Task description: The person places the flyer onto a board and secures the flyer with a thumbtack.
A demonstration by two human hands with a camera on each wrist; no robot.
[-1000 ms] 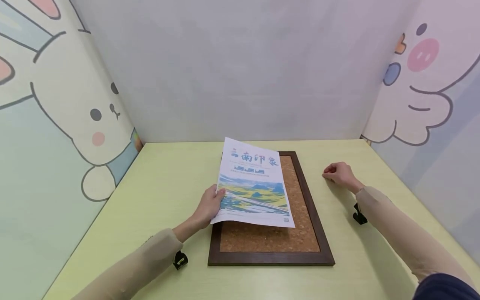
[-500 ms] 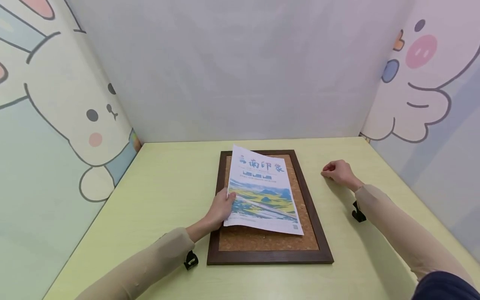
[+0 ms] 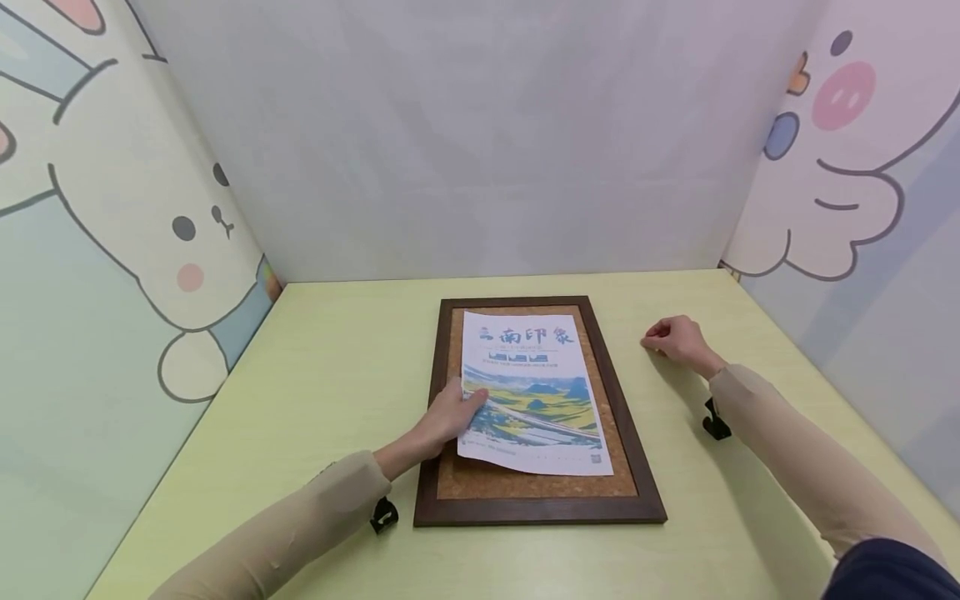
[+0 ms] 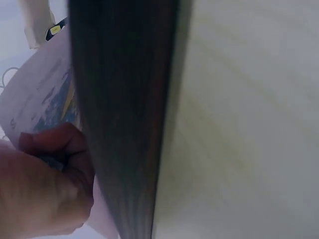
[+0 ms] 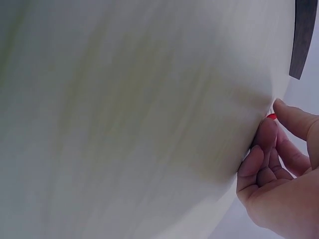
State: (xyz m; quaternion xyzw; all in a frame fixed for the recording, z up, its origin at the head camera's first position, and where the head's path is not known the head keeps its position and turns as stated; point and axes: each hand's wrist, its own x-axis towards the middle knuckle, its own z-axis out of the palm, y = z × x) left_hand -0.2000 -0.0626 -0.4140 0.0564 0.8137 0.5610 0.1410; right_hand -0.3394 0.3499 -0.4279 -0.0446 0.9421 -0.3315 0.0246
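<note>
A printed poster, with large characters above a blue and yellow landscape, lies over the cork board in its dark brown frame. My left hand grips the poster's left edge, thumb on top, fingers hidden beneath. The poster's lower left side bows up off the cork there. In the left wrist view that hand is close by the frame's side. Right of the board, my right hand is low over the table. Its thumb and forefinger pinch a small red thumbtack, mostly covered by the fingertips.
The pale yellow-green table runs back to a plain light wall. Side walls carry a cartoon rabbit on the left and a cartoon bird on the right. Black wrist mounts hang under both sleeves.
My left hand has brought the poster right and down onto the cork, so it now lies flatter and inside the frame. The right hand has hardly moved.
</note>
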